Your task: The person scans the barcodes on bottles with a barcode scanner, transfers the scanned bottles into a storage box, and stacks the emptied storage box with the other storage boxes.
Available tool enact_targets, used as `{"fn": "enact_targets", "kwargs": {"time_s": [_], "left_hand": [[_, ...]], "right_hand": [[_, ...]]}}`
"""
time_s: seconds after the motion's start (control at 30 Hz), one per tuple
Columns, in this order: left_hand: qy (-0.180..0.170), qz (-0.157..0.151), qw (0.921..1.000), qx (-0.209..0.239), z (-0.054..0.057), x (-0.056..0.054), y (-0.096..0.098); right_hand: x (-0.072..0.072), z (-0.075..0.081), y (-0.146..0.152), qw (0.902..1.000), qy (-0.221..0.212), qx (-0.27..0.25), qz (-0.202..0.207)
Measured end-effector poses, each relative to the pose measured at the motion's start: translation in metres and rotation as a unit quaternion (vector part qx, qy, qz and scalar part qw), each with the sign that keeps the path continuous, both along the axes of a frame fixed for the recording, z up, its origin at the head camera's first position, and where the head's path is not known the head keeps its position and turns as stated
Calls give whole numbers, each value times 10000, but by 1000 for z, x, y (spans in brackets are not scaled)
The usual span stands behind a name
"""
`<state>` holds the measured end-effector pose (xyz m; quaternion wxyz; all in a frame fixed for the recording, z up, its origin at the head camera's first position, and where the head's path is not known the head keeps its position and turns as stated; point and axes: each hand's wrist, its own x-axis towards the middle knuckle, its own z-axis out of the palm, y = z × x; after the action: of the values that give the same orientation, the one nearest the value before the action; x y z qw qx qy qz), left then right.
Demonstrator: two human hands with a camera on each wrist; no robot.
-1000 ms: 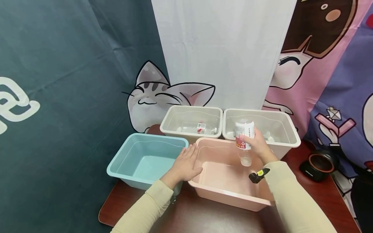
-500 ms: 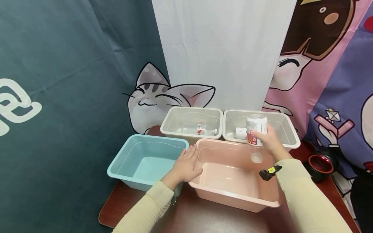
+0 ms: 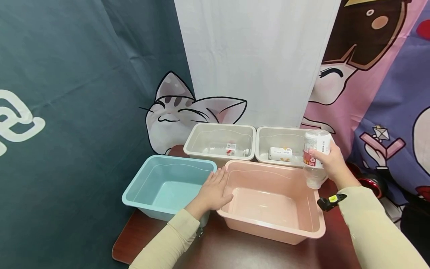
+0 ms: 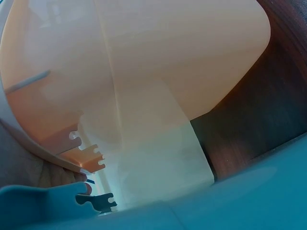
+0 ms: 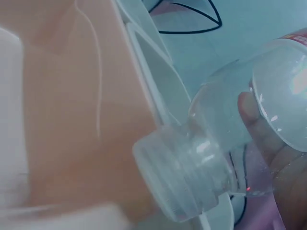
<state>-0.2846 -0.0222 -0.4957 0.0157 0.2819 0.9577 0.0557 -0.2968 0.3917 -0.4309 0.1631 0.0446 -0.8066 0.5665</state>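
Note:
My right hand (image 3: 332, 160) grips a clear plastic bottle (image 3: 315, 158) with a white and red label. The bottle is upside down over the right rim of the pink bin (image 3: 265, 207). In the right wrist view its ribbed, translucent end (image 5: 177, 167) points down, and a fingertip shows against the bottle's side. My left hand (image 3: 215, 190) lies flat with straight fingers on the pink bin's left rim, beside the blue bin (image 3: 169, 196). In the left wrist view the pink bin's wall (image 4: 158, 62) and the blue rim (image 4: 249, 191) fill the frame.
Two off-white bins stand behind: the left bin (image 3: 221, 129) holds a clear bottle (image 3: 231, 149), the right bin (image 3: 279, 130) a white-labelled item (image 3: 280, 154). A black round device (image 3: 371, 185) with a red glow sits right, partly hidden. All rest on a dark red table (image 3: 231, 246).
My right hand has carried the upside-down bottle rightward from over the pink bin's inside to its right rim. The white-labelled item behind has come into view. My left hand has stayed put.

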Motion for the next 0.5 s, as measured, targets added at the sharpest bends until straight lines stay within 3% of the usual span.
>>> {"fn": "enact_targets", "kwargs": {"time_s": [0.17, 0.33, 0.5], "left_hand": [[27, -52, 10000, 37, 2, 1, -1], [14, -73, 9999, 108, 0, 0, -2], [12, -70, 9999, 149, -2, -1, -2]], "right_hand": [[10, 7, 17, 9997, -66, -57, -240], [17, 10, 33, 9969, -211, 404, -636], [24, 10, 47, 9856, -464, 1124, -1172]]}}
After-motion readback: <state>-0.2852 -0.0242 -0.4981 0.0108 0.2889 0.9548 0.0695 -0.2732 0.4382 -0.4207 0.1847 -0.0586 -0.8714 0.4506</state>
